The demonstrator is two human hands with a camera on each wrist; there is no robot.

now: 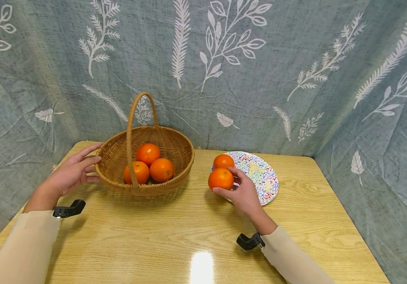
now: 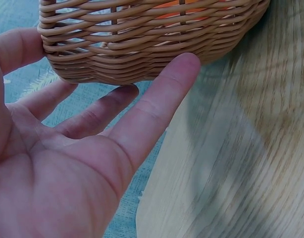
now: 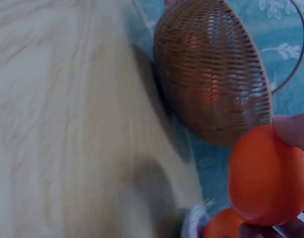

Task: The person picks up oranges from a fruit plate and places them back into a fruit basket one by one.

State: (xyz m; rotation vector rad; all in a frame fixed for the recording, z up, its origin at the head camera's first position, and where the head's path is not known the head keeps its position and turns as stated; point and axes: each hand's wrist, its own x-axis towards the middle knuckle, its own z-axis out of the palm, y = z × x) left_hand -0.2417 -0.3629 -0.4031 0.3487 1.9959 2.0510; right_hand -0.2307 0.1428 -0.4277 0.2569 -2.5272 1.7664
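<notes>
A wicker basket (image 1: 168,187) with a tall hoop handle holds an orange (image 1: 148,153) at the back and two more in front. At the basket's left side, my left hand (image 1: 69,174) touches the wicker with spread, mostly straight fingers; its little finger (image 2: 159,101) lies against the lower weave in the left wrist view. My right hand (image 1: 243,194) grips an orange (image 1: 220,180) between thumb and fingers, over the left edge of a multicoloured patterned plate (image 1: 262,173). Just behind the held orange, another orange (image 1: 223,161) is on the plate, partly covered.
The wooden table (image 1: 146,236) extends in front of the basket and plate. Grey-blue curtain cloth (image 1: 196,110) with white leaf prints hangs along the back and both sides. Each wrist wears a black camera mount, such as the right one (image 1: 249,241).
</notes>
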